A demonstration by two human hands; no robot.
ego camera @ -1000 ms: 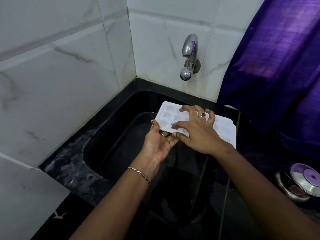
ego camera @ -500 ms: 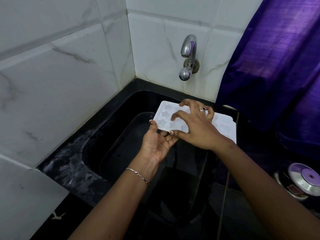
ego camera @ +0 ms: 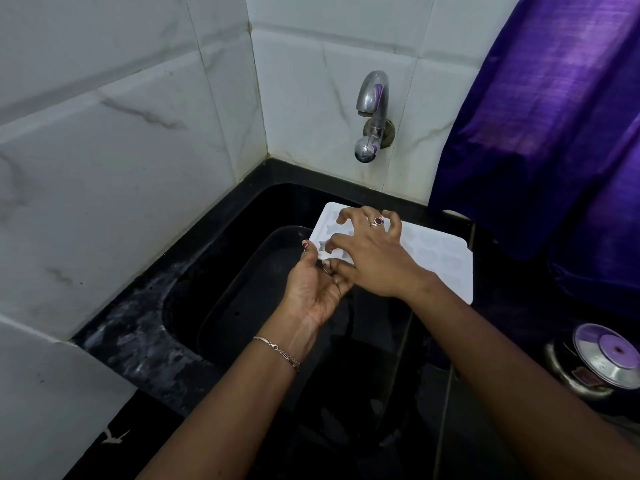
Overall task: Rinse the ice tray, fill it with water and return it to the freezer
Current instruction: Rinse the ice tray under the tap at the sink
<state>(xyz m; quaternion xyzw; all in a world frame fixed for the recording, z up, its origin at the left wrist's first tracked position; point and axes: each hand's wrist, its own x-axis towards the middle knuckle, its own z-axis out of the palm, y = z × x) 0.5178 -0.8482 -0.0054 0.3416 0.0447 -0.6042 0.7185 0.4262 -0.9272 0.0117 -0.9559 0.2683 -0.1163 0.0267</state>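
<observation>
Fingers (ego camera: 349, 213) are held over the black sink (ego camera: 277, 202), open room left leftward; the white ice tray (ego camera: 446, 258) is kept above its right side, near-left corner pinched by the left hand (ego camera: 311, 289), top pressed by the right hand's (ego camera: 374, 261) bent fingertips.

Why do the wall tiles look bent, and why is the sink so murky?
Head view: the wide-angle lens bows the wall tiles; dim light swallows the black sink; the tap reflects the purple curtain; the white ice tray reads clearly.
</observation>
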